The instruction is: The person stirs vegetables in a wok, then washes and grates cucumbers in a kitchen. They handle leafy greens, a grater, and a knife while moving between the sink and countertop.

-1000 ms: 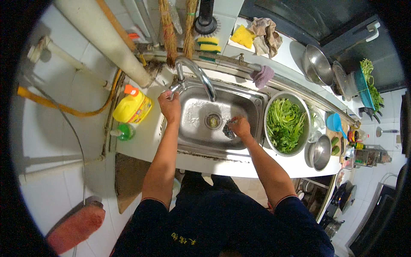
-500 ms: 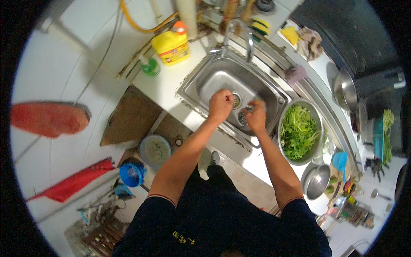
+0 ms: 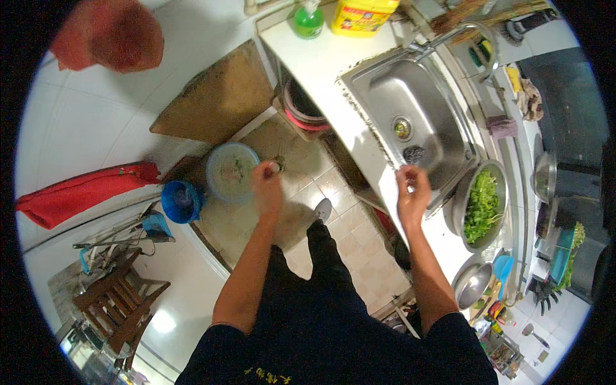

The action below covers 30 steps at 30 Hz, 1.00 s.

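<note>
1. Looks like mid-dump: left hand (image 3: 265, 186) pinches a small bit of scrap over the pale bucket (image 3: 231, 171) on the floor, just off the counter's front edge.
2. Right hand (image 3: 412, 192) hangs loosely curled and empty at the sink's (image 3: 410, 96) front rim. Next it probably needs to let the bit go squarely over the bucket.
3. Yellow jug (image 3: 363, 14) with a red label and a green bottle (image 3: 308, 19) sit at the counter's far left corner.
</note>
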Each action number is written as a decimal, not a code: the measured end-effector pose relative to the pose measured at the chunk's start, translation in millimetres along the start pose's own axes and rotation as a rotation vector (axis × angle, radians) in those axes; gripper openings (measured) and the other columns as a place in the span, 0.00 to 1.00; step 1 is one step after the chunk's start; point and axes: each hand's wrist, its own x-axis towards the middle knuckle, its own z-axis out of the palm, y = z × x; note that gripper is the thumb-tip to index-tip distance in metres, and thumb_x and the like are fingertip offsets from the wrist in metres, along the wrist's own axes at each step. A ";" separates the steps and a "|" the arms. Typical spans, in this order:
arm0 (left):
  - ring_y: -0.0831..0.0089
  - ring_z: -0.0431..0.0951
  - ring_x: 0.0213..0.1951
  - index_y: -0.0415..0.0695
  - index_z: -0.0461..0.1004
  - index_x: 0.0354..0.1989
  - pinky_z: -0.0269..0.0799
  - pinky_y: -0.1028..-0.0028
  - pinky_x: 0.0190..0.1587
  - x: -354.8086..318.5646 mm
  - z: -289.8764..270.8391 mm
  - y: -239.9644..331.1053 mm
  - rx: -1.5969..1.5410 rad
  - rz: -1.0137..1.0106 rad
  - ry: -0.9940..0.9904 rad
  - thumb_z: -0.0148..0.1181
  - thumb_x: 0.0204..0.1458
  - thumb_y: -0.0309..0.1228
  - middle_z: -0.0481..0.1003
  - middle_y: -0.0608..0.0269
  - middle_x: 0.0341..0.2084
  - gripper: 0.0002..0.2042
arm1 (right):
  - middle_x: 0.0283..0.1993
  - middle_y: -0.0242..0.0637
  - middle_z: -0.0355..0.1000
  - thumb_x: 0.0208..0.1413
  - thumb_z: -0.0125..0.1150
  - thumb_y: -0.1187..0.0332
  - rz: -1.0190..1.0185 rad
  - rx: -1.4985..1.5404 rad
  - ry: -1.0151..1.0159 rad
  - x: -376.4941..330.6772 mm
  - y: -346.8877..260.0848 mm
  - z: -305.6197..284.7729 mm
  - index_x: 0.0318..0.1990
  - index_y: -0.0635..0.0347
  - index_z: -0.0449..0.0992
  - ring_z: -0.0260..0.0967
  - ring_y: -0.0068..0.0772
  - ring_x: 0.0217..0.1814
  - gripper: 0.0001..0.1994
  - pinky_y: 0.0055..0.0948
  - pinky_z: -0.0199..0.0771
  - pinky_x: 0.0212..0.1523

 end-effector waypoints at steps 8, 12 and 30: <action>0.55 0.76 0.48 0.42 0.76 0.47 0.73 0.61 0.52 -179.9 -247.0 -333.5 0.599 -0.237 0.017 0.53 0.48 0.17 0.74 0.52 0.44 0.17 | 0.37 0.39 0.77 0.57 0.68 0.70 0.425 0.047 -0.492 -165.2 251.1 215.5 0.43 0.63 0.78 0.76 0.31 0.36 0.10 0.30 0.76 0.42; 0.60 0.79 0.40 0.43 0.78 0.42 0.75 0.64 0.45 -266.3 -311.4 -388.4 0.753 -0.619 0.035 0.56 0.53 0.22 0.80 0.55 0.38 0.10 | 0.37 0.44 0.78 0.57 0.69 0.55 0.451 -0.424 -0.666 -175.4 445.1 253.1 0.57 0.60 0.74 0.77 0.34 0.29 0.25 0.38 0.79 0.31; 0.59 0.80 0.40 0.38 0.79 0.40 0.77 0.61 0.45 -305.8 -272.7 -488.0 0.769 -0.712 -0.086 0.56 0.54 0.21 0.81 0.53 0.36 0.08 | 0.55 0.54 0.67 0.58 0.60 0.49 0.792 -0.905 -0.043 27.1 610.1 230.7 0.57 0.59 0.69 0.71 0.58 0.52 0.27 0.57 0.73 0.49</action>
